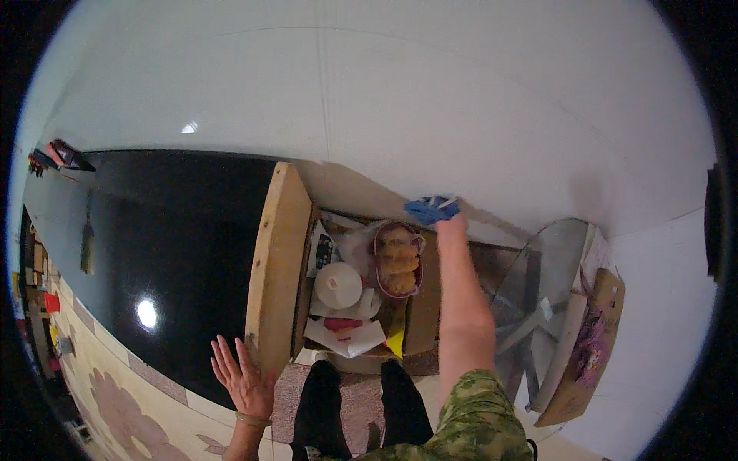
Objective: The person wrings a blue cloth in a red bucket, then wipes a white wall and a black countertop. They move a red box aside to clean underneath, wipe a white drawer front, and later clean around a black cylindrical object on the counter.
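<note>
My right hand [452,221] reaches forward to the white wall [490,132], gripping a crumpled blue cloth [424,210] that appears to touch it. The cloth covers most of the fingers. My left hand [247,383] is spread, holding nothing, beside the near end of a wooden board [277,259]. Its fingers lie over the edge of a glossy black surface [190,242]; whether they rest on it, I cannot tell.
Below, an open cardboard box [424,311] holds a round white object [339,286], papers [346,340] and an oval basket [399,259] of brown items under plastic. To the right lean a glass pane [519,299] and cardboard [608,322] near purple flowers [592,348].
</note>
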Tool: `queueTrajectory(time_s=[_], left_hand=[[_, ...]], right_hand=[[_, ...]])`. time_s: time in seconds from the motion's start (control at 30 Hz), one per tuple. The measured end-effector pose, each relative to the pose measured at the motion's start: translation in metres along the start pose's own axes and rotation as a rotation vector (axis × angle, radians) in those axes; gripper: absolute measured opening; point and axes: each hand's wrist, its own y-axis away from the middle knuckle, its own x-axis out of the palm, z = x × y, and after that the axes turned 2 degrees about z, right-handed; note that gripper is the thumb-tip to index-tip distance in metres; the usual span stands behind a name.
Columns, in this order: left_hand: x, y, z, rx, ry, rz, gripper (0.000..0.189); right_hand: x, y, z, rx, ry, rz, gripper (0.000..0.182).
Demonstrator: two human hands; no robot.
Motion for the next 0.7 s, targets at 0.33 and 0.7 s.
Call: queueTrajectory(time_s=[0.33, 0.7], left_hand=[[0.006, 0.004, 0.006, 0.024, -0.044, -0.033, 0.091], [-0.005, 0.006, 0.009, -0.022, 0.080, 0.018, 0.098]], right_hand=[[-0.016, -0.011, 0.104, -0.548, 0.575, -0.261, 0.031], [0.041, 0.193, -0.054, -0.648, 0.733, 0.841, 0.034]])
